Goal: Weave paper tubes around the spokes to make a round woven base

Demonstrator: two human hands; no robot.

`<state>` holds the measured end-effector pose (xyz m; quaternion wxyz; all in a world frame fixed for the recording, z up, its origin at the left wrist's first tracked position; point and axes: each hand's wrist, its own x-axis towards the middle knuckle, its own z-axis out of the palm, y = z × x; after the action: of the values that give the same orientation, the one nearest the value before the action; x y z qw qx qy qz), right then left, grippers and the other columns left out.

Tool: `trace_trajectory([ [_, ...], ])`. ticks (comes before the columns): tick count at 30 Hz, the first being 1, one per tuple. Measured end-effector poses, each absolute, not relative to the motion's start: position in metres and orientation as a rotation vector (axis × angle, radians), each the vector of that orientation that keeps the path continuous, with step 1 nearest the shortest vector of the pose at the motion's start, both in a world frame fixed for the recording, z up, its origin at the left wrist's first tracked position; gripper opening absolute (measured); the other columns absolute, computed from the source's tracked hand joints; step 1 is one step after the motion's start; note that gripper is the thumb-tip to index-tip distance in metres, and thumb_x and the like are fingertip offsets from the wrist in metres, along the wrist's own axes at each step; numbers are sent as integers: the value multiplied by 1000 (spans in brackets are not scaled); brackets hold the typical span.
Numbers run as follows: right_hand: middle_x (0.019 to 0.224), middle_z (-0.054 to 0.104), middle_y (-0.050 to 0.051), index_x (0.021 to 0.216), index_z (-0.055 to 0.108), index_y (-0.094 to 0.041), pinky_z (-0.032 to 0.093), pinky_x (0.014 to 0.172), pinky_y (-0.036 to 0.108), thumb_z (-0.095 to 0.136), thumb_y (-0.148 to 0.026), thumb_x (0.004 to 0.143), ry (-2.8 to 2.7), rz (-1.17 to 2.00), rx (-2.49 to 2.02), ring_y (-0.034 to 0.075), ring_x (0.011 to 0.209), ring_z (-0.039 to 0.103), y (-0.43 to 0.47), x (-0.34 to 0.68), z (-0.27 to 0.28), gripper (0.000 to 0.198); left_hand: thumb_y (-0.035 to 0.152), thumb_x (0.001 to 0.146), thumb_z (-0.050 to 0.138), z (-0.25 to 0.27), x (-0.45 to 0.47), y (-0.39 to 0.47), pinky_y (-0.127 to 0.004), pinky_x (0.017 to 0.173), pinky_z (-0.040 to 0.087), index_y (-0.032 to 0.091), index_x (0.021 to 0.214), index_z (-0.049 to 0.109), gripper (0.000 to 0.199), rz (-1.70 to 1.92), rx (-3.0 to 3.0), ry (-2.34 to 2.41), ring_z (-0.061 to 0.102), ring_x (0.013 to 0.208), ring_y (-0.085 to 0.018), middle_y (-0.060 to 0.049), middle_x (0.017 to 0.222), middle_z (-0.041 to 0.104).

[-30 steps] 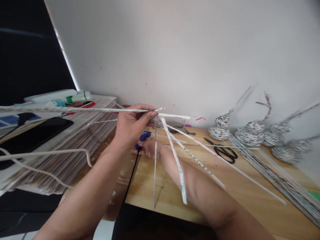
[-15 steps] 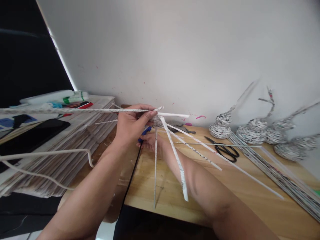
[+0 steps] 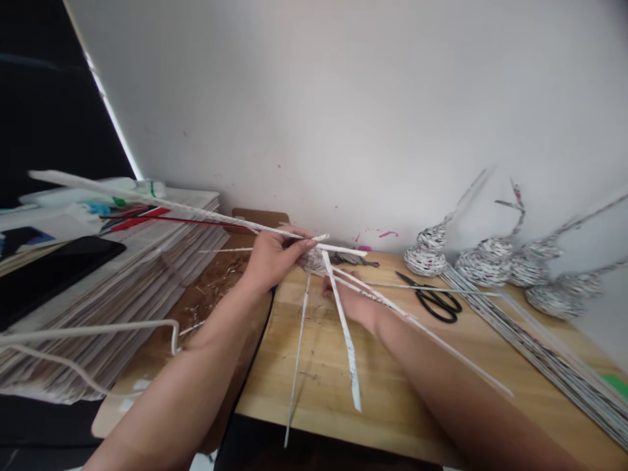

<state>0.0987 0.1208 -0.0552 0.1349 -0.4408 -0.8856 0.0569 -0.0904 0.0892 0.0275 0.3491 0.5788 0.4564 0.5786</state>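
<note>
One left hand [image 3: 275, 261] at a woven paper piece [image 3: 313, 264] above the table [image 3: 265, 376]
Thumb and fingers pinch crossing paper strips [image 3: 348, 250], presumably against loosening; right hand's [image 3: 350, 304] fingers are half hidden, closure unclear; farther, woven gourds [image 3: 426, 260] stand aside, perhaps for space.

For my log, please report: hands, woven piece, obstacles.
Left hand pinching paper strips at woven piece. Right hand behind strips, grip unclear. Scissors lying clear, to the right.
</note>
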Motion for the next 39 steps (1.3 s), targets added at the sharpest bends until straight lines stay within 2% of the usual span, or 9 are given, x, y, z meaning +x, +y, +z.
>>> trace_trajectory([
  [6, 91, 67, 7, 87, 66, -18, 42, 78, 30, 55, -25, 91, -2383, 221, -1305, 20, 89, 57, 137, 147, -44, 13, 44, 64, 81, 11, -89, 100, -25, 53, 58, 14, 83, 74, 37, 1381, 1419, 1171, 63, 55, -13, -4, 71, 71],
  [9, 90, 67, 8, 85, 67, -18, 43, 80, 30, 57, -21, 88, -2372, 287, -1247, 20, 91, 58, 138, 142, -46, 12, 44, 64, 82, 4, -93, 104, -25, 53, 58, 13, 84, 74, 37, 1364, 1406, 1163, 64, 56, -14, -4, 72, 71],
  [14, 98, 67, 11, 101, 67, -15, 42, 77, 31, 59, -30, 89, -2410, 295, -1330, 21, 89, 60, 136, 118, -58, 21, 44, 62, 83, -5, -99, 103, -26, 54, 58, 13, 83, 74, 38, 1347, 1373, 1191, 65, 55, -14, -5, 71, 72],
  [18, 93, 68, 10, 94, 69, -17, 41, 79, 31, 60, -36, 89, -2464, 300, -1375, 22, 88, 59, 141, 128, -59, 21, 41, 63, 83, -6, -101, 97, -25, 55, 58, 14, 82, 74, 34, 1345, 1372, 1179, 66, 57, -14, -5, 70, 72],
  [24, 92, 69, 8, 91, 70, -17, 42, 81, 32, 57, -14, 84, -2499, 309, -1405, 22, 90, 59, 149, 153, -49, 15, 37, 71, 78, -3, -96, 87, -25, 60, 59, 16, 85, 75, 26, 1411, 1514, 1183, 68, 62, -15, -5, 74, 73],
  [29, 88, 68, 9, 81, 67, -16, 41, 73, 29, 56, -13, 82, -2535, 288, -1451, 21, 83, 59, 156, 160, -48, 11, 40, 71, 77, -13, -92, 89, -28, 63, 60, 14, 86, 76, 30, 1275, 1567, 1171, 69, 65, -17, -7, 78, 74],
  [33, 87, 69, 10, 94, 64, -15, 41, 67, 29, 49, -15, 87, -2284, 111, -1631, 21, 79, 61, 163, 181, -38, 17, 40, 74, 75, -21, -92, 94, -27, 62, 59, 14, 87, 76, 30, 1204, 1622, 1188, 67, 65, -17, -8, 76, 73],
  [37, 88, 73, 6, 109, 66, -18, 47, 66, 29, 49, -27, 91, -2129, 110, -1402, 19, 74, 65, 153, 203, -1, 26, 42, 75, 73, -25, -93, 97, -26, 61, 59, 14, 89, 76, 31, 1192, 1615, 1198, 67, 65, -16, -7, 76, 73],
  [39, 103, 74, 6, 111, 70, -21, 51, 74, 31, 51, -29, 91, -2132, 130, -1292, 20, 86, 69, 140, 209, 26, 28, 43, 75, 73, -25, -95, 98, -27, 61, 59, 15, 88, 76, 31, 1195, 1594, 1202, 67, 65, -17, -7, 76, 73],
])
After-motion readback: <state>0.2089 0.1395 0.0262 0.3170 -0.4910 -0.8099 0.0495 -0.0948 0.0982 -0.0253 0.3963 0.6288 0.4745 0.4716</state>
